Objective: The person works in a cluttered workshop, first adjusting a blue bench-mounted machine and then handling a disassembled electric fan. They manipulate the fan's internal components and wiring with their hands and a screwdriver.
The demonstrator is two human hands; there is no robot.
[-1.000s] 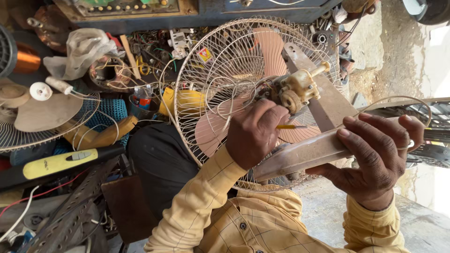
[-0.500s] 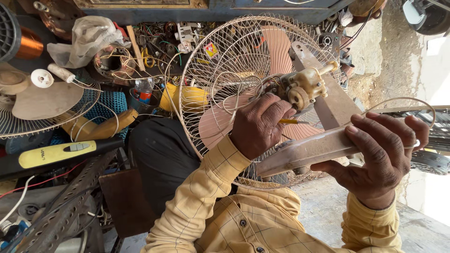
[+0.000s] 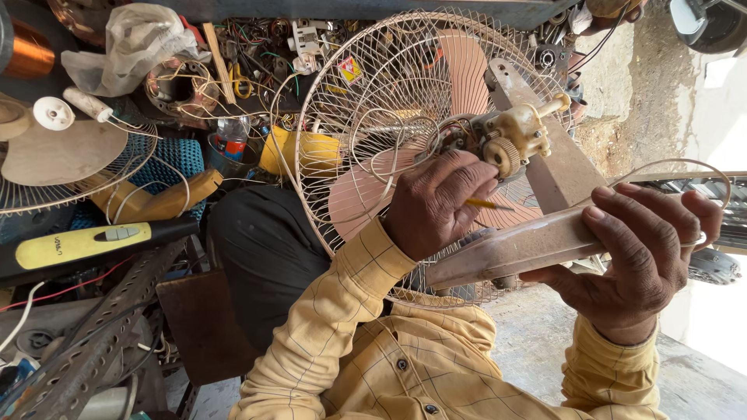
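Cream plastic gearing caps the small fan motor [image 3: 510, 140], which sits just above the left hand [image 3: 436, 204]. That hand is curled tight, its fingers pressed together around a thin yellow-handled tool [image 3: 490, 204] whose tip points out to the right, just under the motor. Behind the fist stands the round cream wire fan guard [image 3: 373, 101] with pinkish-brown blades [image 3: 354, 202] inside. To the right of the left hand, the right hand [image 3: 638, 257] wraps its fingers over the end of a dusty pinkish blade [image 3: 506, 253], thumb beneath, clamping it. A thin wire ring [image 3: 685, 163] arcs above the right hand's knuckles. Both wrists wear yellow checked sleeves [image 3: 342, 311].
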